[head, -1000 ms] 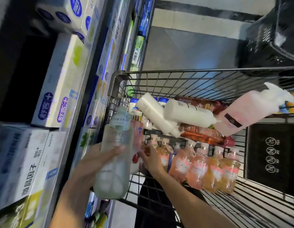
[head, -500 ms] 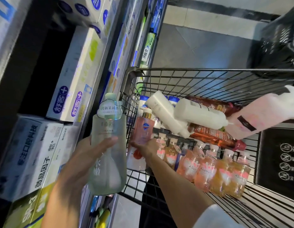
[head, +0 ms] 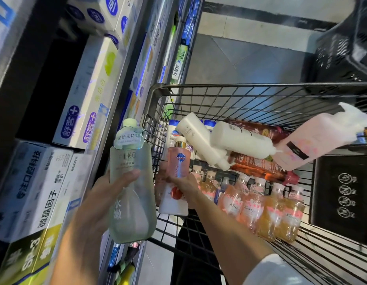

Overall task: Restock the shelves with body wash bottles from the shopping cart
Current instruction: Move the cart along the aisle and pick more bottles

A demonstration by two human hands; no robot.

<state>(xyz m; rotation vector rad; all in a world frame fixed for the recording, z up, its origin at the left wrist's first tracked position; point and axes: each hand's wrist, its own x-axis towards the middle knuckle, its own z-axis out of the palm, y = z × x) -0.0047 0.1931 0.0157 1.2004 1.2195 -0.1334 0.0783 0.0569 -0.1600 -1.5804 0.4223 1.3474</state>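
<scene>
The shelves (head: 108, 128) stand left of the cart (head: 260, 87), packed with boxes (head: 86, 95). The left hand (head: 108, 194), just beside the shelves, has its fingers curled round a pale green bottle (head: 131, 192) that stands upright, cap on top. The right hand (head: 184, 188) is at the cart's left edge and grips a pink bottle (head: 176, 177), upright too. More bottles (head: 260, 210) stay in the cart. The left hand is nearer the shelves, so I think the green bottle goes first. The gap between the boxes is dark, and I cannot tell how much room is there.
</scene>
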